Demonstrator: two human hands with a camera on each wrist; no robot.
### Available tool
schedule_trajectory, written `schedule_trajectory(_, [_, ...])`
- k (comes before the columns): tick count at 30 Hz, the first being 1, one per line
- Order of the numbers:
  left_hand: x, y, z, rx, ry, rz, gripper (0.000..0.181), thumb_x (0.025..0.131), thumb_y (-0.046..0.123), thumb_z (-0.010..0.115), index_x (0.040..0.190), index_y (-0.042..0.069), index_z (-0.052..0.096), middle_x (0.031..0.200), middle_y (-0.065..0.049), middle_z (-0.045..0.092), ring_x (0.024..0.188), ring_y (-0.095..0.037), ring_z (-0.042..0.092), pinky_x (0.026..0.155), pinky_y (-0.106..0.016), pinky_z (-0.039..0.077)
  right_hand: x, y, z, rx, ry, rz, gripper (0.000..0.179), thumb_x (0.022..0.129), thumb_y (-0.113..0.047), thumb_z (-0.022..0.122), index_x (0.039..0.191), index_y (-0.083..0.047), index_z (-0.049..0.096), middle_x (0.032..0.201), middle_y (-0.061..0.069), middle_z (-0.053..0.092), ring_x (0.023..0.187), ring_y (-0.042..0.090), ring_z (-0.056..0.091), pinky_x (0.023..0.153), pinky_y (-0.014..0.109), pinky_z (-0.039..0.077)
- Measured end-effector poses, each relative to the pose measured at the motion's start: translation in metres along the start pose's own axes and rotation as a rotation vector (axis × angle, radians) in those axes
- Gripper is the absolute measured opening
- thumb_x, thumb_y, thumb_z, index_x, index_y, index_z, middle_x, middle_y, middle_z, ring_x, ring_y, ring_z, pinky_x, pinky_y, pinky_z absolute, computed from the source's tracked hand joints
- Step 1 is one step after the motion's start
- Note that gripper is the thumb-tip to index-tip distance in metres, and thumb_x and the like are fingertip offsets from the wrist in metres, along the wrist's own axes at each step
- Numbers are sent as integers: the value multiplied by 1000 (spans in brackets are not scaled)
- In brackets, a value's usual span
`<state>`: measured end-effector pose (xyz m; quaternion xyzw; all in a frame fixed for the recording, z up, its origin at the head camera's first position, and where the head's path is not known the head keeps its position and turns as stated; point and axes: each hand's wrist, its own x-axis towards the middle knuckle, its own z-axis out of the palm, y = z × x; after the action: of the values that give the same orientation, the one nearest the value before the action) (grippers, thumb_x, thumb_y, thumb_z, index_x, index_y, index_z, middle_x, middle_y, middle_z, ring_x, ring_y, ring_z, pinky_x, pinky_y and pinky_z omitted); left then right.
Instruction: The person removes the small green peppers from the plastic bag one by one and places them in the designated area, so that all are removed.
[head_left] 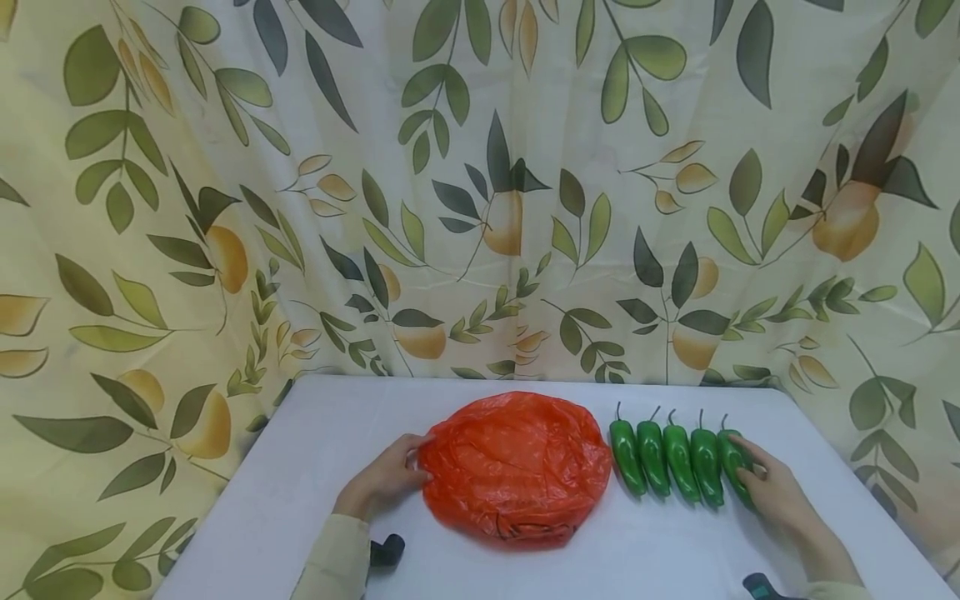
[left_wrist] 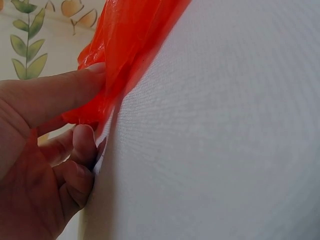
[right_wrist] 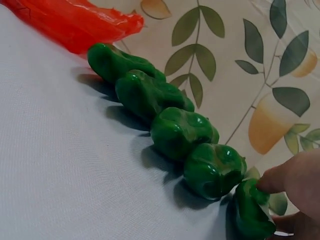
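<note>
A crumpled red plastic bag (head_left: 517, 467) lies spread flat on the white table. My left hand (head_left: 384, 477) pinches its left edge; in the left wrist view the thumb (left_wrist: 75, 90) presses on the red film. Right of the bag, several glossy green peppers (head_left: 678, 458) lie side by side in a row, their stems pointing away from me. On the rightmost pepper (head_left: 731, 462) my right hand (head_left: 776, 493) has its thumb and fingers, gripping it from the right side. That same pepper (right_wrist: 250, 210) is nearest the hand in the right wrist view.
The white table (head_left: 645, 558) ends at a leaf-and-fruit patterned curtain (head_left: 480, 208) behind it. A dark device (head_left: 387, 550) shows beside the left forearm, and another dark device (head_left: 761, 586) sits by the right wrist.
</note>
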<state>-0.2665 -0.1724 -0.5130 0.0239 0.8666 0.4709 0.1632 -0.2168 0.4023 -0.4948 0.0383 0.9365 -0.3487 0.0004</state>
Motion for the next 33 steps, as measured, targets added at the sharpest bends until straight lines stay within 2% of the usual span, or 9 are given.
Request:
schedule_trajectory(3, [3,-1,-1,48,-4,53,62,87,19,77,145,24,54,145,-5,52,138,-36,43,111,-66,40,0,-1,-1,15,-20,20,56,107,-17,38,154,8,20,150,50,16,133,72,22,105,78,31])
schedule_trajectory(6, [5,-2,-1,79,-7,87,62,88,18,75,146,23,54,144,-6,52,138,-37,44,111,-66,40,1,-2,-1,6,-12,15,57,109,-21,36,153,10,21,149,50,18,132,73,23,106,77,31])
schedule_trajectory(14, [5,-1,0,52,-10,56,62,87,19,76,145,25,54,146,-6,52,140,-38,43,110,-67,39,0,-3,-2,-20,-8,24,59,109,-24,36,152,13,20,144,53,22,130,72,27,104,76,34])
schedule_trajectory(19, [4,1,-1,50,-9,44,61,88,19,76,145,26,54,146,-5,51,139,-38,43,109,-67,41,0,-1,-5,-60,-18,67,63,109,-29,36,152,13,17,143,55,18,130,72,29,102,77,35])
schedule_trajectory(24, [3,3,-2,40,-15,35,61,87,19,76,144,27,55,145,-4,52,138,-36,44,109,-67,41,0,-3,-10,-53,-33,114,67,109,-35,33,154,11,13,145,54,16,131,72,26,104,77,34])
schedule_trajectory(30, [2,5,-7,76,-35,61,66,86,20,78,147,28,53,145,-6,51,137,-36,44,108,-64,44,0,-13,-13,-44,4,104,68,109,-37,32,155,9,14,147,51,17,130,71,27,103,78,34])
schedule_trajectory(33, [1,6,-10,92,-43,69,69,85,22,80,148,27,51,148,-8,50,138,-37,44,108,-63,46,1,-19,-12,-44,48,86,67,109,-36,34,155,9,17,147,51,20,129,71,29,102,78,35])
